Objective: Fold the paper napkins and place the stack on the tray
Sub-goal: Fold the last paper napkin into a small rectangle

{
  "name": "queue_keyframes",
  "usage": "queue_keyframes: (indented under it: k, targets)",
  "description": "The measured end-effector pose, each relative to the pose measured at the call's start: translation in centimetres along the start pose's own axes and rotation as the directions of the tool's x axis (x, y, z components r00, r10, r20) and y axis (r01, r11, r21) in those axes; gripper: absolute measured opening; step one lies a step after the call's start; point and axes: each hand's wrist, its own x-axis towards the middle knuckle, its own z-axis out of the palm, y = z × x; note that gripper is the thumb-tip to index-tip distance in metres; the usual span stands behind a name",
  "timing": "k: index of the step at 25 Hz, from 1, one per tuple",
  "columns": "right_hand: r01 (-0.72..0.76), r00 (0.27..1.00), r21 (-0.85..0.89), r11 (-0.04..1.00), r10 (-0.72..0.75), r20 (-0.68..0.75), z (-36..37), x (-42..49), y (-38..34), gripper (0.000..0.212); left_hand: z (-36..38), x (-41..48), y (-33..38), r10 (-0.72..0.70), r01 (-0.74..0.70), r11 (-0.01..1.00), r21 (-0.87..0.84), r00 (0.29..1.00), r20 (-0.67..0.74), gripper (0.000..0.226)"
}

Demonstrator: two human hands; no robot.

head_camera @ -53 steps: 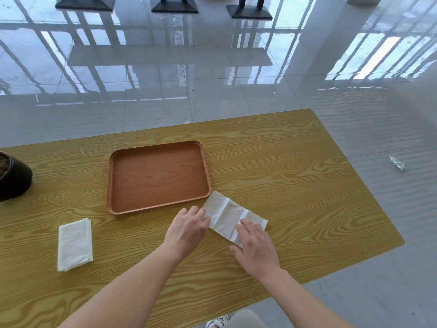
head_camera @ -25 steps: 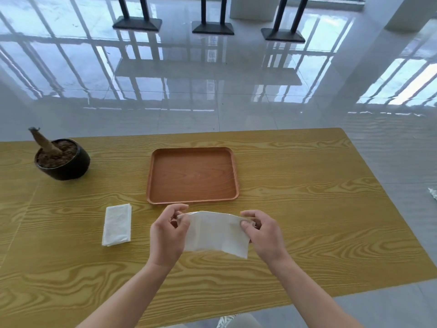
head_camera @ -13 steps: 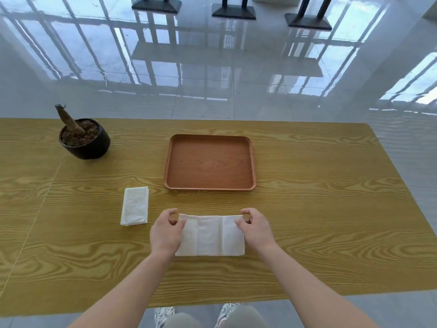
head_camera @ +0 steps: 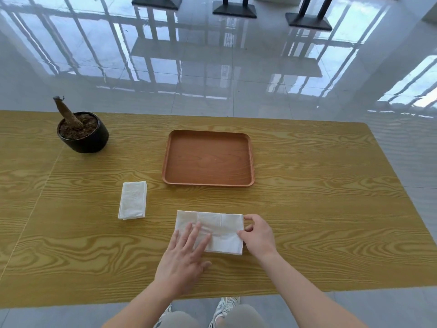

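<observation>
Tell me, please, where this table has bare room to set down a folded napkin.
The tray holds nothing. The table right of the tray and the right hand is bare wood. A free strip lies between the pot and the folded napkin. The near middle is crowded: the left hand presses the spread napkin, the right hand pinches its edge.

Yellow wood-grain table, potted stump, glossy floor
Black pot sits far left on table, holds brown soil and a bare tilted stump; grey tiled floor behind shows barred reflections; three black stand bases at top edge
</observation>
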Motion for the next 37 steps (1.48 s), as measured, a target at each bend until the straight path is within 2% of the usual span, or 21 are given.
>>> queue_keyframes:
  k: [6, 10, 13, 15, 17, 19, 20, 22, 24, 26, 27, 29, 32, 34, 37]
  targets:
    - [-0.026, 1.0, 0.062, 0.998, 0.025, 0.019, 0.0, -0.8, 1.0, 0.06, -0.2, -0.2, 0.0, -0.015, 0.016, 1.0, 0.026, 0.999, -0.048, 0.068]
    - [-0.091, 0.996, 0.239, 0.967, 0.09, 0.013, 0.3, -2.1, 1.4, 0.072, -0.4, -0.9, 1.2, -0.004, -0.013, 0.993, -0.118, 0.989, -0.147, 0.069]
    - [-0.107, 0.994, 0.379, 0.919, 0.09, 0.064, 1.0, -3.5, 1.0, 0.073, -0.8, -1.2, 3.3, 0.009, -0.037, 0.982, -0.184, 0.989, -0.15, 0.076]
    - [-0.114, 0.991, 0.477, 0.871, 0.064, 0.12, 1.3, -4.2, 0.5, 0.064, -0.9, -1.0, 4.6, -0.014, -0.027, 0.976, -0.216, 0.982, -0.187, 0.059]
    - [-0.106, 0.983, 0.522, 0.847, 0.01, 0.182, 1.1, -4.6, 0.2, 0.047, -1.1, -0.7, 5.3, -0.131, 0.048, 0.944, -0.327, 0.963, -0.236, 0.029]
    - [-0.066, 0.982, 0.49, 0.869, -0.031, 0.188, 0.7, -4.6, 0.4, 0.035, -1.5, -0.6, 5.2, -0.269, 0.149, 0.883, -0.445, 0.938, -0.219, 0.017]
    - [-0.019, 0.987, 0.415, 0.91, -0.049, 0.153, 0.4, -4.3, 0.5, 0.034, -1.4, -0.7, 5.0, -0.3, 0.173, 0.861, -0.478, 0.932, -0.203, 0.017]
    - [0.166, 0.982, 0.125, 0.978, -0.176, 0.072, -0.1, -3.4, 0.7, 0.042, -1.5, -1.0, 4.3, -0.314, 0.181, 0.845, -0.503, 0.93, -0.193, 0.017]
    - [0.333, 0.938, -0.118, 0.936, -0.316, 0.144, -0.3, -2.7, 0.3, 0.042, -1.6, -1.4, 3.9, -0.333, 0.191, 0.823, -0.535, 0.925, -0.182, 0.017]
    - [0.362, 0.922, -0.192, 0.912, -0.32, 0.219, 0.0, -2.2, -0.1, 0.02, -1.7, -1.6, 3.6, -0.37, 0.213, 0.787, -0.579, 0.914, -0.167, 0.018]
    - [0.358, 0.924, -0.214, 0.909, -0.312, 0.22, 0.2, -2.0, -0.1, 0.009, -1.7, -1.8, 3.5, -0.393, 0.224, 0.766, -0.602, 0.905, -0.163, 0.021]
    - [0.354, 0.928, -0.22, 0.909, -0.313, 0.2, 0.5, -2.1, 0.3, 0.015, -1.6, -2.0, 3.3, -0.467, 0.263, 0.7, -0.664, 0.872, -0.147, 0.03]
    - [0.339, 0.927, -0.138, 0.931, -0.305, 0.22, 1.0, -2.5, 0.8, 0.019, -1.8, -2.2, 3.3, -0.637, 0.355, 0.492, -0.795, 0.769, -0.05, 0.035]
    - [0.35, 0.92, -0.121, 0.929, -0.317, 0.231, 1.3, -2.9, 0.8, 0.018, -1.9, -2.6, 3.4, -0.692, 0.378, 0.386, -0.842, 0.722, 0.006, 0.035]
    - [0.35, 0.922, -0.111, 0.93, -0.322, 0.216, 1.9, -2.9, -0.2, 0.014, -1.9, -2.9, 3.2, -0.721, 0.409, 0.33, -0.851, 0.691, 0.053, 0.032]
